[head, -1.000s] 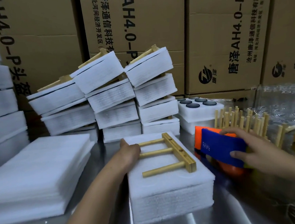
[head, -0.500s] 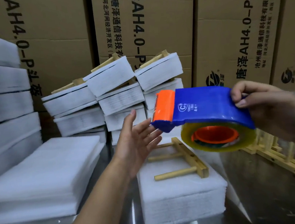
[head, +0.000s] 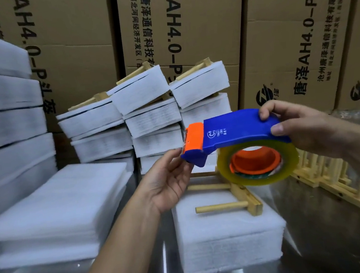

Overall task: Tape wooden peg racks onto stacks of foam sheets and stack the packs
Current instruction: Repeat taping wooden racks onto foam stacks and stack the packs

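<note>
My right-hand grip [head: 300, 130] holds the tape dispenser [head: 237, 129] above the peg rack [head: 253, 203] on the foam sheets [head: 227, 241]; my left-hand grip [head: 167, 178] pinches its orange nose.

Tape dispenser [head: 239, 131] hides part of peg rack [head: 221, 207].
</note>
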Motion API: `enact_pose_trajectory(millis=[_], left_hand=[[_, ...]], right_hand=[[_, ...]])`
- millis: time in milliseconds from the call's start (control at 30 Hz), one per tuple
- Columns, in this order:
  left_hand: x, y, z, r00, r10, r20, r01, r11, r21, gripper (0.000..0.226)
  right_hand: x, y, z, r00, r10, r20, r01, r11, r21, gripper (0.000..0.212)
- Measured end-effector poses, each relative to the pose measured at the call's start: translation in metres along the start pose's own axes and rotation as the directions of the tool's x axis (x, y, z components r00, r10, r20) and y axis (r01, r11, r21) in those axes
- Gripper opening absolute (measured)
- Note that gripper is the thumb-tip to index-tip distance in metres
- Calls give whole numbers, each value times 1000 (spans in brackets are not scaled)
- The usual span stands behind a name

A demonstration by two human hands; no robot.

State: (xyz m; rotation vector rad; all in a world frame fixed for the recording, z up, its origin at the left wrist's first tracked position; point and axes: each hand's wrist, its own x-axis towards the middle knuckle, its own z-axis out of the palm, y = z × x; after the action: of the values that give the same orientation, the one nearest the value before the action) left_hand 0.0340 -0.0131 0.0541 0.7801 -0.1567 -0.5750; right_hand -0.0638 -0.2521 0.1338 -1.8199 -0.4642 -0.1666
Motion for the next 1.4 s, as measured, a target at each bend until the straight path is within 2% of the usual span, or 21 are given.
enact_pose_trajectory(millis=[100,233,467,533,600,700,867,1033,1100,1167,1267,1300,1333,1400], left_hand=[[-1,0,1,997,-82,-3,82,997,-15,35],[1,0,3,997,-61,-48,63,997,39,13],[2,-2,4,993,-10,-120,17,998,63,15],[2,-4,6,989,3,-146,8,997,71,15],[2,-5,8,982,53,-178,-33,993,115,14],[5,-9,9,945,227,-234,-153,943,296,17],[6,-15,12,833,518,-197,-308,728,612,30],[-4,2,19,695,718,-36,-317,352,881,35],[-8,15,21,655,756,-9,-313,282,907,31],[-17,34,14,600,800,-25,-219,194,956,31],[-39,74,-17,472,882,-18,12,14,1000,32],[-47,84,-27,461,887,-19,88,-24,996,31],[-51,89,-34,478,878,-18,165,-69,984,31],[-50,86,-41,543,839,22,319,-230,920,32]], right_hand=[[1,1,-2,999,-14,40,18,997,-80,40],[-1,1,-5,997,21,69,-6,980,-200,55],[2,6,3,998,15,67,5,954,-300,73],[0,9,8,999,-20,30,29,946,-324,70],[-1,14,12,995,-94,-31,77,934,-349,65],[-3,19,17,971,-210,-115,150,909,-388,69],[-3,23,19,949,-269,-162,187,899,-397,66],[-2,22,15,945,-287,-155,204,892,-404,70],[-1,21,9,950,-280,-137,203,889,-409,74],[-4,20,-5,964,-236,-122,165,893,-419,80],[-23,18,-47,963,-173,-206,90,929,-358,81],[-31,20,-63,956,-159,-245,66,935,-349,81],[-39,23,-78,950,-145,-277,38,933,-357,80],[-50,33,-98,942,-98,-321,-29,929,-370,81]])
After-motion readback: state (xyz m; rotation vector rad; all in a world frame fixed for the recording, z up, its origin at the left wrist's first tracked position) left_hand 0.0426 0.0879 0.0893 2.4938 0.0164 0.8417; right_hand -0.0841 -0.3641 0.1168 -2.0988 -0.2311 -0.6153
